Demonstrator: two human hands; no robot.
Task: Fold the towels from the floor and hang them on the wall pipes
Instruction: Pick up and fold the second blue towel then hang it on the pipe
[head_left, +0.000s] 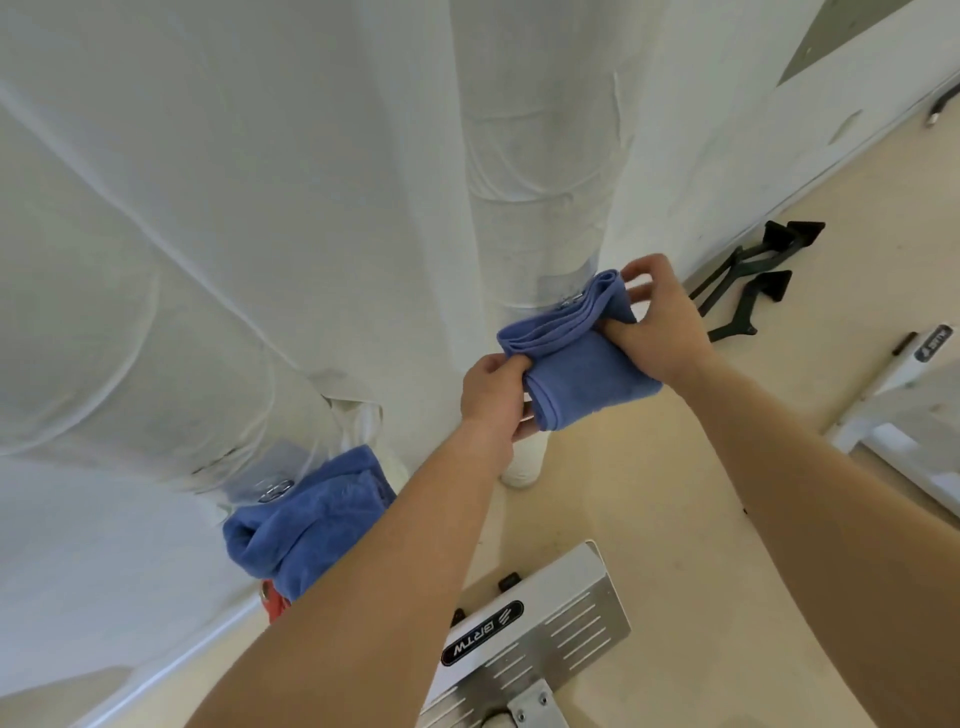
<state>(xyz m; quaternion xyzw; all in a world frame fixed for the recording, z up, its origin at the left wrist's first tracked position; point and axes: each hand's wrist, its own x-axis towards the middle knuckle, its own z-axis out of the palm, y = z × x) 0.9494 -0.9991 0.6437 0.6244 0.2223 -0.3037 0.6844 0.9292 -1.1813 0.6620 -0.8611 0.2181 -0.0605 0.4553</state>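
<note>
A folded blue towel (576, 358) is held up against the upright white wrapped pipe (540, 171) in the middle of the view. My left hand (493, 395) pinches its lower left edge. My right hand (660, 317) grips its upper right end, with fingers over the fold. A second blue towel (306, 525) hangs draped over the slanted wrapped pipe (156, 322) at the lower left, by a metal clamp.
A metal step ladder top (540, 639) stands below my arms. Black metal brackets (753, 280) lie on the beige floor at the right wall. A white frame (898, 410) sits at the right edge. Something red (274, 603) shows beneath the hung towel.
</note>
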